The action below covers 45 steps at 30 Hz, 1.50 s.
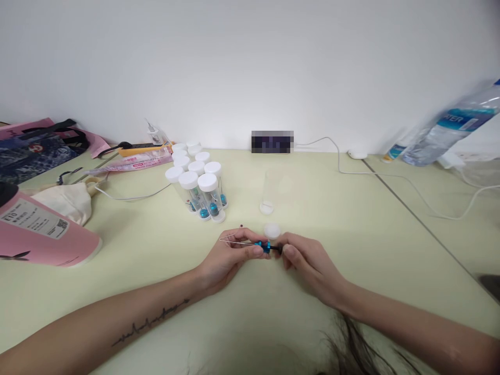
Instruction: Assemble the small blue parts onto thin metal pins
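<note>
Left hand (228, 256) and right hand (308, 260) meeting low over a pale worktop (351, 245), fingertips pointing toward each other. Both forearms angled in from the lower corners, palms turned inward, wrists close to the surface; touching it or not, cannot tell. Thin line tattoo along the left forearm.

Left grip closed: thumb and forefinger pinching the blue body of a small tool (262, 246), other fingers curled beneath. Right grip closed as well, thumb and fingertips pinched on the tool's black end. Tool held level between the two grips, just above the worktop. Thin metal needle (236, 241) running from the blue body leftward across the left fingers, its tip reaching past the knuckles.

White cap (272, 229) lying just beyond the grips, near the tool. Farther beyond the cap, a clear tube (269, 190) standing alone. Beyond and left of the left grip, a cluster of white-capped vials (199, 187) standing together, blue pieces visible at the bottom of the nearest ones.

Well left of the grips, a pink box (39, 234) on its side, a cloth bag (66, 200) just behind it. Well right and far beyond, a water bottle (457, 130) leaning by the wall, with a white cable (390, 176) trailing across the worktop.
</note>
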Available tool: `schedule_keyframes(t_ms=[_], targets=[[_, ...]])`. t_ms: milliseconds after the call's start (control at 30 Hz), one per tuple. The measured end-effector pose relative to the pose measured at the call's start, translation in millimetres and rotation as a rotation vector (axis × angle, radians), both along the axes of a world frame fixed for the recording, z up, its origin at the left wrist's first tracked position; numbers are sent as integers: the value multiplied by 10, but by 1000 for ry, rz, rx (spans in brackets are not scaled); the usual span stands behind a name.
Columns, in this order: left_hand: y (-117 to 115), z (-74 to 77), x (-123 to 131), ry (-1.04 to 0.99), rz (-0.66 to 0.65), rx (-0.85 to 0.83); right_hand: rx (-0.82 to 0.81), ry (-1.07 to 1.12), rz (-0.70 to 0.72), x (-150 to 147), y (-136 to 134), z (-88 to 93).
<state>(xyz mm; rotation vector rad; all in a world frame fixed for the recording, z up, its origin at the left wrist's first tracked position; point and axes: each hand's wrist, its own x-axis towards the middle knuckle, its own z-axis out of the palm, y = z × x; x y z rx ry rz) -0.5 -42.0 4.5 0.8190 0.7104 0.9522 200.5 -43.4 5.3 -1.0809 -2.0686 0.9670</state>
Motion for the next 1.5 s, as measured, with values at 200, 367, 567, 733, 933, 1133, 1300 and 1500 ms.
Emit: schedule_keyframes(t_ms=[200,367,567,733,933,1133,1300,1500], targets=[[6,-14,-7,5,-5,-25,24,-22,-30,-12,-1,12],[13,-8,-8,16,-2,-31,138,49,-36,-8,-5,-21],[17,-15,-3,25,-32,-23,84,-35,-21,7,3,-13],[14,-6,4,15,-33,0,10,-27,51,9,21,-17],[6,10,-5,27,-7,-10,-102,121,0,-2,7,7],[6,17,1,36,-4,2,15,66,-17,17,-24,43],[6,4,-1,38,-3,2,74,35,-5,22,-22,51],[26,-13,-14,-4,39,-46,66,156,-53,34,-39,5]])
